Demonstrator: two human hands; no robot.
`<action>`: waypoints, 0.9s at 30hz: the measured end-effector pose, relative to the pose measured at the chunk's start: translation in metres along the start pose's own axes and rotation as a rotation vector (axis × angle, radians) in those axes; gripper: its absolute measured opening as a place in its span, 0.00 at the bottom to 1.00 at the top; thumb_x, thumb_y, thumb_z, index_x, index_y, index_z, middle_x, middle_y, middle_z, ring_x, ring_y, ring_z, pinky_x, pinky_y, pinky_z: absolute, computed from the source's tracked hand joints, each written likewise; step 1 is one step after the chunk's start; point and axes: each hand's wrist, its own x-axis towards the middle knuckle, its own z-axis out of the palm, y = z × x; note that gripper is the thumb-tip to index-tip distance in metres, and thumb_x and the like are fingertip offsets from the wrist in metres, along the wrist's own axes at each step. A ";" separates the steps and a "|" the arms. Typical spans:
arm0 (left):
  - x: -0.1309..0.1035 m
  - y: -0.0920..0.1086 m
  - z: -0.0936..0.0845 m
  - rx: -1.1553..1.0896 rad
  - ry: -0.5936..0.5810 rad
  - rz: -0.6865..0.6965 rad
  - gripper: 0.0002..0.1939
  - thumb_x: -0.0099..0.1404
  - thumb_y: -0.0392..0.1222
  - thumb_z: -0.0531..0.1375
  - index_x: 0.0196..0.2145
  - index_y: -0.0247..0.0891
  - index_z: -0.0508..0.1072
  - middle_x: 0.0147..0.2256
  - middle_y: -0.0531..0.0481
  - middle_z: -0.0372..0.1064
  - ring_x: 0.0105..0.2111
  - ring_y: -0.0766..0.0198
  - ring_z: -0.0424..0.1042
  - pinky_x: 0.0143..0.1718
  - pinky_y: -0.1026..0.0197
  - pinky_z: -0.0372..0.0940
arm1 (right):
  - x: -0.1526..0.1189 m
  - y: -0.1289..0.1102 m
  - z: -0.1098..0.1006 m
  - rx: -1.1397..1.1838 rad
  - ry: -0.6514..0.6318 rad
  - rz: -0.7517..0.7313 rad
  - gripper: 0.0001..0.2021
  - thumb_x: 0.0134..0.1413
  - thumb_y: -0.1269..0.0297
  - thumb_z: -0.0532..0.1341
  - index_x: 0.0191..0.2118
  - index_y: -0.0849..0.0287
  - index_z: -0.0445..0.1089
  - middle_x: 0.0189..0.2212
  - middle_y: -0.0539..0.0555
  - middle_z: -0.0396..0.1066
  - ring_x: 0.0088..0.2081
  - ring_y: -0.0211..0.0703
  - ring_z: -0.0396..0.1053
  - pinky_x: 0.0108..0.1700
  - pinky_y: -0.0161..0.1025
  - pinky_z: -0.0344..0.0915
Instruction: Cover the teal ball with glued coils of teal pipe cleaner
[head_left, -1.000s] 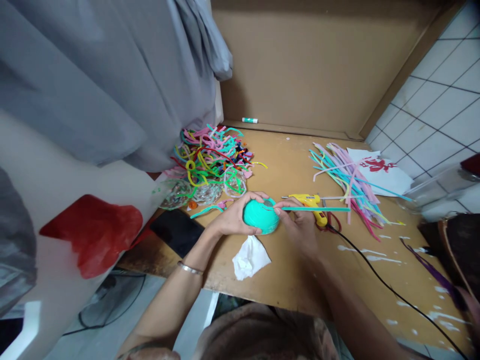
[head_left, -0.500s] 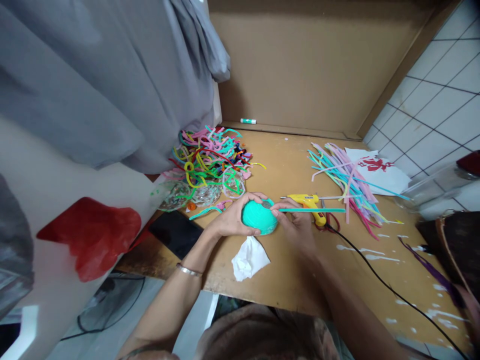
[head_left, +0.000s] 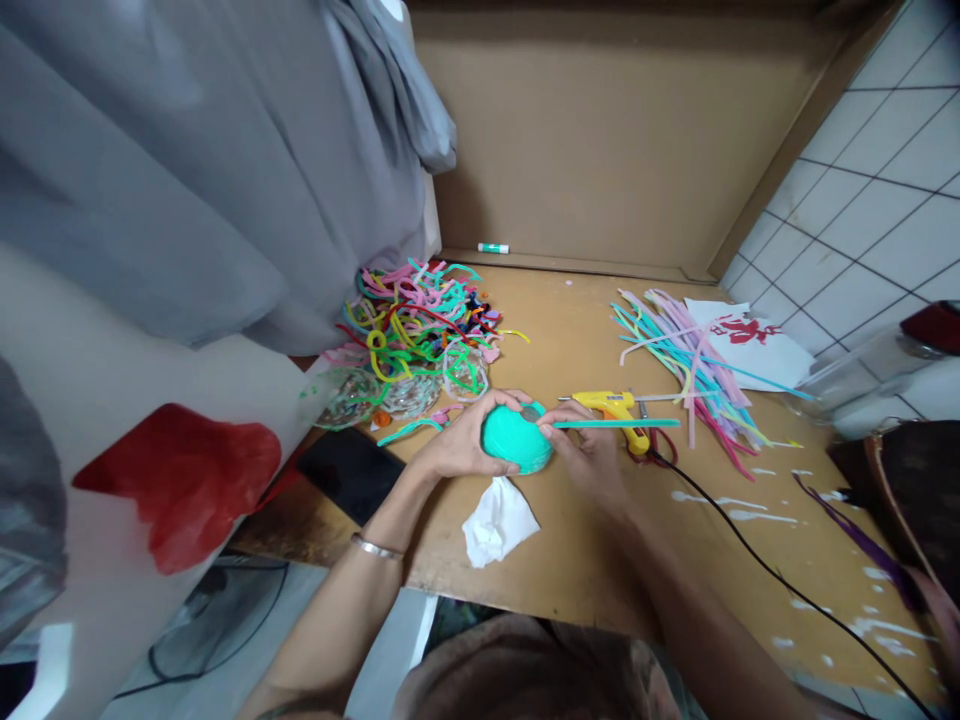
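A rounded turquoise piece (head_left: pixel 514 442) with a small grey patch on top is held above the wooden table (head_left: pixel 577 320). My left hand (head_left: pixel 461 440) wraps round its left side, thumb below and fingers above. At its upper right edge, my right hand (head_left: pixel 585 450) pinches a turquoise pipe cleaner (head_left: pixel 630 424), whose free end points right. Just behind my right hand lies a yellow glue gun (head_left: pixel 611 402) with a black cord. A crumpled white tissue (head_left: pixel 499 522) rests on the table below the turquoise piece.
Tangled coloured pipe cleaners (head_left: pixel 420 320) lie at the back left, with a dark phone (head_left: pixel 351 474) in front. Straight pipe cleaners (head_left: pixel 705 370) lie at the right by a paper with a red print (head_left: pixel 772 345). A clear bottle (head_left: pixel 862 375) and a dark bag (head_left: pixel 915 480) are far right.
The outer end of the turquoise pipe cleaner has shifted slightly left, and my right hand has moved slightly left with it. My left hand keeps its hold. The view has shifted a little.
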 end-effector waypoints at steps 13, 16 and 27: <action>0.000 0.004 0.002 0.025 0.048 -0.017 0.40 0.44 0.43 0.75 0.52 0.41 0.61 0.58 0.38 0.64 0.60 0.45 0.64 0.61 0.44 0.58 | 0.000 0.000 0.000 0.030 0.016 -0.009 0.06 0.57 0.61 0.61 0.31 0.54 0.73 0.31 0.51 0.72 0.36 0.43 0.70 0.39 0.41 0.67; -0.001 0.006 0.002 0.030 0.048 -0.002 0.39 0.45 0.44 0.75 0.51 0.41 0.62 0.58 0.38 0.64 0.61 0.46 0.64 0.62 0.44 0.58 | 0.001 -0.001 0.000 0.029 0.019 -0.002 0.06 0.57 0.60 0.61 0.31 0.54 0.73 0.30 0.51 0.72 0.35 0.43 0.70 0.39 0.42 0.67; -0.005 0.006 0.000 0.179 0.074 0.017 0.37 0.48 0.45 0.73 0.53 0.42 0.62 0.61 0.37 0.59 0.64 0.43 0.59 0.63 0.42 0.56 | 0.001 -0.003 0.002 0.007 0.028 0.019 0.08 0.57 0.59 0.61 0.31 0.54 0.73 0.31 0.51 0.72 0.36 0.44 0.70 0.40 0.42 0.68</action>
